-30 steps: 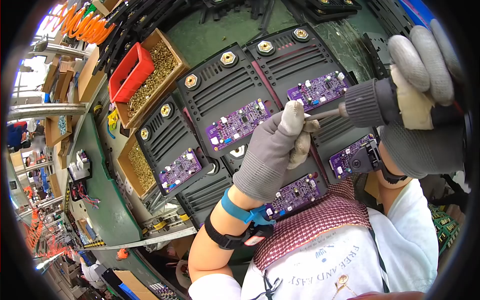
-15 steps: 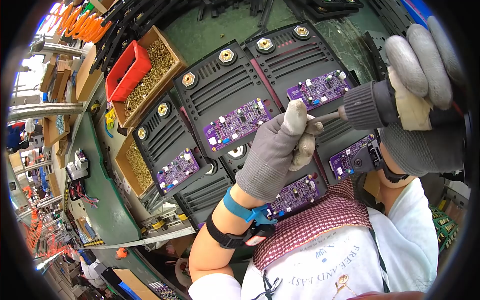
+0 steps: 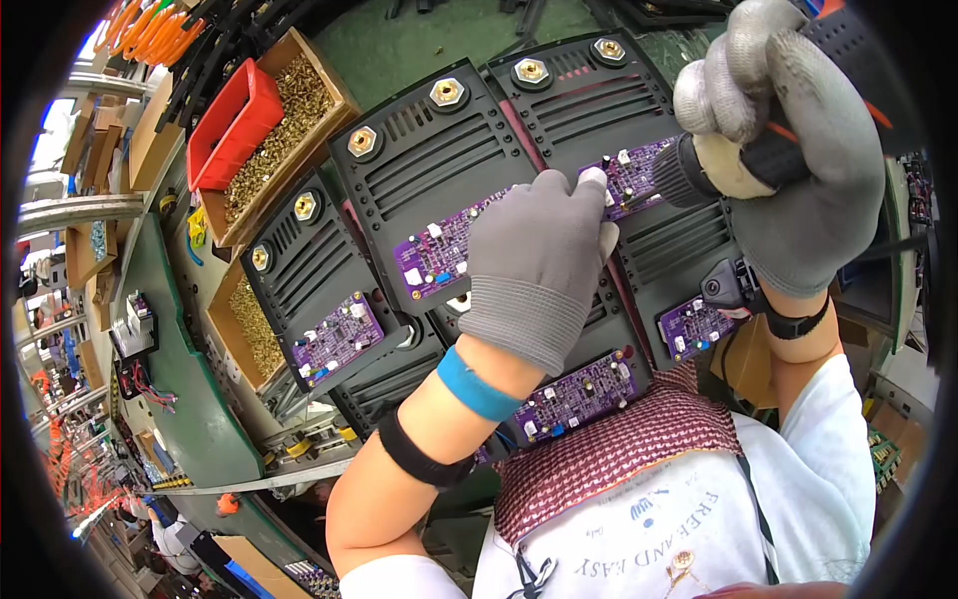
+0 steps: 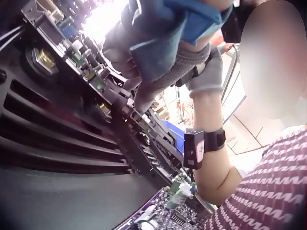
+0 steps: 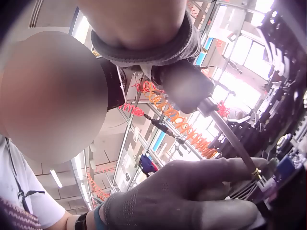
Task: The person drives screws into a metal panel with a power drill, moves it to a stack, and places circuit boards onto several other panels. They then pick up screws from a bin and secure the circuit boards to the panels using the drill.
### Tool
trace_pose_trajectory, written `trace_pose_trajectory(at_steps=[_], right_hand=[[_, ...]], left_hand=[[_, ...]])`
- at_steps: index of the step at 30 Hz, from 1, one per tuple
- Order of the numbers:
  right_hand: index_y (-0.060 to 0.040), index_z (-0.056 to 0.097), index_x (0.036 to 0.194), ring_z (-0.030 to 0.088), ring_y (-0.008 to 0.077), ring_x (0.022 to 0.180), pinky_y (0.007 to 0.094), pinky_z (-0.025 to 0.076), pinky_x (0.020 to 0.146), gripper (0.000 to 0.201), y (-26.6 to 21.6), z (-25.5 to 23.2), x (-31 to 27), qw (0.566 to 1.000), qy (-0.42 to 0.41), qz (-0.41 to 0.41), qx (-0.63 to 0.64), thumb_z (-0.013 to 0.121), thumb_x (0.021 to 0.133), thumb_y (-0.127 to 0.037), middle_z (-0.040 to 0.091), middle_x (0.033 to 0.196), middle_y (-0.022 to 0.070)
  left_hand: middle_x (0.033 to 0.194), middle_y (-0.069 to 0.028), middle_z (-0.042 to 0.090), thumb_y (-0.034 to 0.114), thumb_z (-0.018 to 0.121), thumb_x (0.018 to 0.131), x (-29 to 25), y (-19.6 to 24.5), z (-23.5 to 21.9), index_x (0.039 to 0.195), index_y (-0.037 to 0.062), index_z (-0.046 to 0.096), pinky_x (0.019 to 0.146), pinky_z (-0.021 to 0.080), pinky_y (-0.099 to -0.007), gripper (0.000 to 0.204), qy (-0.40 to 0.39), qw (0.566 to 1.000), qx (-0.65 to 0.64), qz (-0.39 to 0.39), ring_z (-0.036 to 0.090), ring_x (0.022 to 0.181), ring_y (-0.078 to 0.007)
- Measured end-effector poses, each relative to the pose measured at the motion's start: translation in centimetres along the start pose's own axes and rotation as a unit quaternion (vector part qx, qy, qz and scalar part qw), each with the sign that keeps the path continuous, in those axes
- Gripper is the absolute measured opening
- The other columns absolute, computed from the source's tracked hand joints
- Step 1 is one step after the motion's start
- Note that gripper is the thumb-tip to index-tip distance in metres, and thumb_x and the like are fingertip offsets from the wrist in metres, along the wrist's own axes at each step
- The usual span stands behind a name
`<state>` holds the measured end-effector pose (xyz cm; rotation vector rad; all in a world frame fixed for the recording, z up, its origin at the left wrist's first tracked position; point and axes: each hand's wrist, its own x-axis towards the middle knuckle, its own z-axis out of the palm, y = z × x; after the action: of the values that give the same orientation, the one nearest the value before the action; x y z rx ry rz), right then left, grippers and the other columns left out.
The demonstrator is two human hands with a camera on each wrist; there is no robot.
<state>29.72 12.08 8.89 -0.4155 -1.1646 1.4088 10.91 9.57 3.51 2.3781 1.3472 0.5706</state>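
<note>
My gloved right hand (image 3: 813,190) grips a black drill driver (image 3: 684,172) by its body. Its long bit (image 5: 232,139) points down in the right wrist view, with a small brass-coloured screw (image 5: 257,172) at the tip. Beside that tip lies the straight index finger of my gloved left hand (image 3: 539,250), thumb apart below it. Both hands meet over the purple circuit board (image 3: 631,165) on the upper right black panel (image 3: 574,110). In the head view the left hand covers the bit tip and part of the neighbouring board (image 3: 429,255).
Several other black panels with purple boards (image 3: 337,337) lie side by side, with brass hex nuts (image 3: 447,93) on their far ends. To the left stand a wooden box of brass screws (image 3: 284,115), a red bin (image 3: 235,125) and a second box (image 3: 249,324).
The left fingers have left their pinch at the bit tip in mid-air and reached forward over the board. The drill driver has moved left, its bit coming down to the upper right board.
</note>
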Motion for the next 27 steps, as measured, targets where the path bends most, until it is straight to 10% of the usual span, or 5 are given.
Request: trace_pose_trajectory(at_steps=[16,18,25,26,27], right_hand=[[0.0092,0.054,0.105,0.065,0.0353,0.083,0.0506,0.047,0.086,0.069,1.9,-1.4,2.5,0.988,-0.143,0.047,0.034,0.068,0.079,-0.053,0.065,0.084,0.0235],[-0.0059,0.045,0.077,0.044,0.0141,0.057,0.0271,0.04,0.056,0.019,1.1,1.7,1.0,0.978,-0.032,0.068,-0.196,0.041,0.094,-0.015,0.045,0.059,0.0002],[-0.0066,0.048,0.082,0.047,0.0136,0.058,0.0266,0.042,0.058,0.014,2.1,1.3,-0.5,0.981,0.04,0.075,-0.172,0.044,0.094,-0.013,0.047,0.063,0.0007],[-0.0063,0.05,0.087,0.05,0.0135,0.062,0.0263,0.044,0.061,0.014,1.6,0.5,1.1,0.979,-0.134,0.047,-0.148,0.047,0.095,-0.018,0.049,0.067,0.0012],[-0.0051,0.051,0.09,0.052,0.0155,0.068,0.0268,0.046,0.064,0.015,1.2,1.7,0.4,0.978,-0.083,0.048,-0.185,0.049,0.095,-0.019,0.053,0.072,0.0035]], left_hand=[[0.069,-0.006,0.053,0.024,0.069,0.076,0.2,-0.7,0.8,0.081,0.0079,0.061,0.057,0.044,-0.0386,0.018,0.019,0.997,0.024,0.069,0.056,0.065,-0.0254],[0.07,-0.006,0.054,0.024,0.068,0.077,0.3,-1.0,0.9,0.08,0.0078,0.061,0.058,0.045,-0.0384,0.018,0.003,0.997,0.027,0.074,0.057,0.066,-0.0254],[0.074,-0.0069,0.058,0.025,0.063,0.082,0.3,-1.0,1.5,0.086,0.0064,0.062,0.062,0.048,-0.0384,0.019,-0.013,0.994,0.084,0.072,0.06,0.073,-0.0247],[0.075,-0.007,0.058,0.025,0.063,0.083,0.3,-1.0,1.5,0.09,0.006,0.063,0.062,0.048,-0.0389,0.02,-0.013,0.993,0.085,0.074,0.061,0.073,-0.0245],[0.075,-0.0069,0.058,0.026,0.062,0.084,0.3,-0.9,1.3,0.097,0.0064,0.063,0.063,0.048,-0.0388,0.024,-0.02,0.994,0.081,0.067,0.061,0.075,-0.0247]])
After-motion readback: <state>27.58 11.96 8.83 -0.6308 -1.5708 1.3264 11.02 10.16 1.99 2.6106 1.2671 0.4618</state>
